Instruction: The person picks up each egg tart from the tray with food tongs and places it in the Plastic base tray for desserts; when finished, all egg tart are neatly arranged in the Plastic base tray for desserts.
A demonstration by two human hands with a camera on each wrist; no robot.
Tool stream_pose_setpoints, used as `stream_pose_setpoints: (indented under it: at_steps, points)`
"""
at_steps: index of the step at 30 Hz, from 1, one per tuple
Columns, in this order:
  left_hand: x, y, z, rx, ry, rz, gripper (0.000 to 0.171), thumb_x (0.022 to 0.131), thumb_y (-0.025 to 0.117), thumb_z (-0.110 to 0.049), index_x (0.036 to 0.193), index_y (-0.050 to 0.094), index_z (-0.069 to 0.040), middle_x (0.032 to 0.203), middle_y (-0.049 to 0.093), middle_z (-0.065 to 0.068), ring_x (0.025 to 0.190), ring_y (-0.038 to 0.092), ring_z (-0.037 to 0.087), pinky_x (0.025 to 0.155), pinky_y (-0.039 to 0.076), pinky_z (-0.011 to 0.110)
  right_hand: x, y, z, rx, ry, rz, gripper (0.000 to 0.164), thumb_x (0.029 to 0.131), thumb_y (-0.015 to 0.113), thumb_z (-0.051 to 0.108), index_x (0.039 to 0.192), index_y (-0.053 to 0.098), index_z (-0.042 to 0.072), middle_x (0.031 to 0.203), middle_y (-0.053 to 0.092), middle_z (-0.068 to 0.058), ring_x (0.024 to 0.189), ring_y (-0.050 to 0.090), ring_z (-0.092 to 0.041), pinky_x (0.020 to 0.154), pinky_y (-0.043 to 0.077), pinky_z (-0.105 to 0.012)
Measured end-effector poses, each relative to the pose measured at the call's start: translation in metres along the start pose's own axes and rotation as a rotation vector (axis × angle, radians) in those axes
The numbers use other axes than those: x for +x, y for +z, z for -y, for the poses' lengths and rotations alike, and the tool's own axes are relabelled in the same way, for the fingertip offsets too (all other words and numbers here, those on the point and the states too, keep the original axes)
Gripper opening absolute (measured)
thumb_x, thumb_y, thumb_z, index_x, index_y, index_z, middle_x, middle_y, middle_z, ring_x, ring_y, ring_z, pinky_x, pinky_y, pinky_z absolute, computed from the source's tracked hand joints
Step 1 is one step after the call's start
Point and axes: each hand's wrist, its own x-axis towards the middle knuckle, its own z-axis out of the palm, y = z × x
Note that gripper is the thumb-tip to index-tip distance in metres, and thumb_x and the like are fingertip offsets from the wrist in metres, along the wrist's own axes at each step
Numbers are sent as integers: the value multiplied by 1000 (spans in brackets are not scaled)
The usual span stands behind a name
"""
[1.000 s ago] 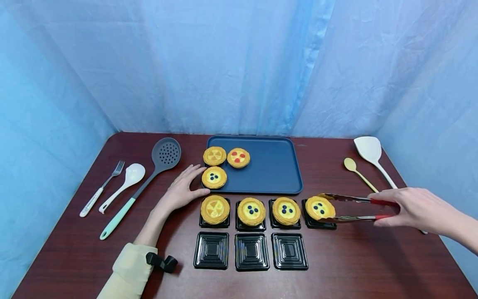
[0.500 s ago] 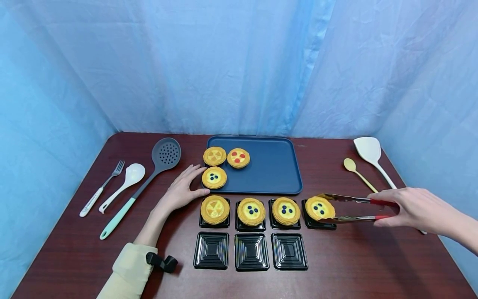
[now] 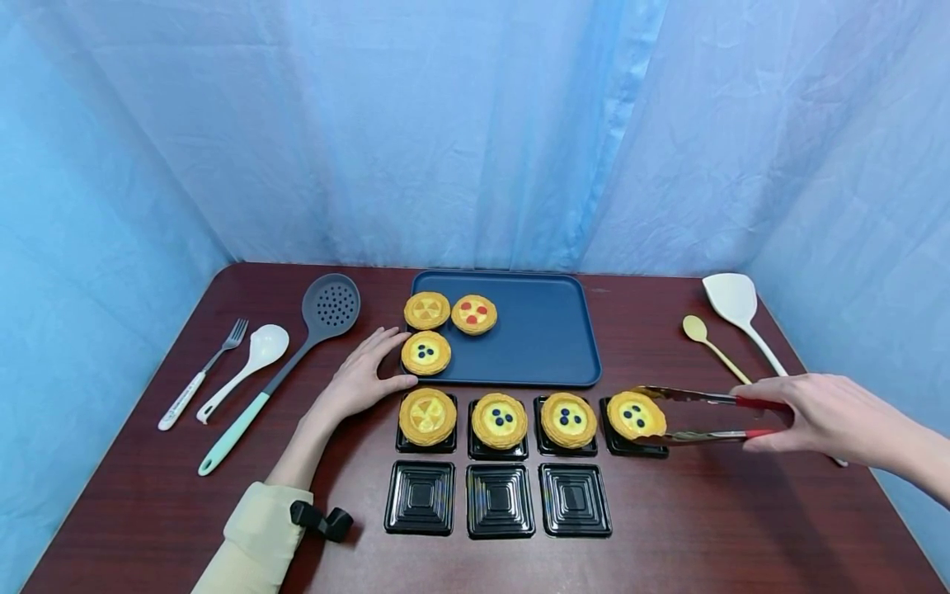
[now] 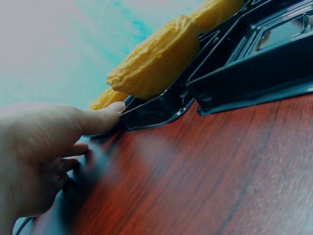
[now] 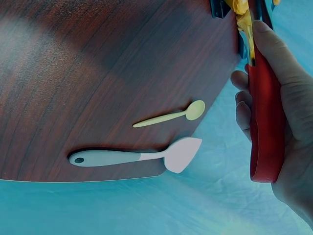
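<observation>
My right hand (image 3: 831,417) grips the red handles of metal tongs (image 5: 266,112). The tongs' tips stand on either side of an egg tart (image 3: 632,414) with dark blue dots, which sits on a small black square tray (image 3: 640,448) at the right end of the row. My left hand (image 3: 364,371) rests at the left edge of the blue baking tray (image 3: 534,330), fingers spread beside a blue-dotted tart (image 3: 426,353). In the left wrist view its thumb (image 4: 105,117) lies near the corner of a black tray holding a tart (image 4: 156,58).
Three more tarts on black trays, such as one tart (image 3: 500,421), continue the row. Three bare black trays (image 3: 500,500) lie in front. A skimmer (image 3: 330,305), white ladle (image 3: 267,345) and fork (image 3: 235,334) lie left; a yellow spoon (image 3: 695,327) and white spatula (image 3: 731,297) lie right.
</observation>
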Motion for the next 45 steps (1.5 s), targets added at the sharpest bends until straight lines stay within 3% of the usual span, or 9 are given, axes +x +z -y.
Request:
stream_pose_setpoints:
  at_steps: [7,14,20,22,27,29,34,40,45]
  points:
    - [0,0,0,-4,0,1,77,94,75,-40,160,40,-18,170,30,14,161,16,37,126,20,67,0,0,0,4,6,4,59,62,92,58,108,80,23,96,76,15,68,40,13,57,40,-21]
    - [-1,-1,0,-20,6,12,77,94,75,-38,160,40,-17,170,30,14,161,15,38,125,20,68,2,-3,1,8,21,63,63,64,90,60,112,79,20,97,76,13,67,40,12,57,38,-21]
    - [0,0,-1,-13,1,10,78,94,74,-39,160,39,-18,170,29,14,162,15,37,125,19,68,11,-21,2,5,71,128,75,65,86,68,119,77,18,106,76,9,74,49,7,61,43,-24]
    - [-1,0,-1,-8,-4,9,78,94,74,-40,160,39,-18,170,29,14,162,15,37,125,19,68,20,-30,3,13,85,144,78,66,85,69,123,75,16,101,74,12,73,48,5,61,41,-24]
    - [-1,-1,-1,-10,-9,8,78,94,74,-41,160,39,-19,170,29,14,162,15,37,125,19,68,56,-52,10,54,78,155,80,72,85,63,133,70,15,65,43,13,60,31,0,56,26,-23]
    - [-1,-1,0,-8,-8,9,78,94,74,-42,160,39,-19,170,30,14,161,15,37,125,19,69,74,-58,14,61,66,155,80,74,84,63,135,69,15,64,42,11,59,33,-1,55,26,-23]
    - [-1,-2,1,-4,-8,14,78,94,74,-42,160,39,-19,170,29,14,162,14,38,125,19,70,130,-64,30,111,22,163,82,77,81,64,138,66,12,88,68,7,71,50,-6,63,40,-29]
    - [0,-4,3,3,-18,9,78,94,74,-40,161,38,-19,170,29,15,162,13,37,125,18,70,202,-57,54,194,-37,160,71,81,83,57,135,67,15,93,71,3,75,59,-12,67,47,-33]
    - [-1,-2,3,-2,-16,7,78,94,74,-40,160,39,-18,170,29,15,162,14,38,124,18,70,247,-45,74,182,-99,191,74,82,80,59,137,66,12,103,74,-5,79,62,-15,71,50,-35]
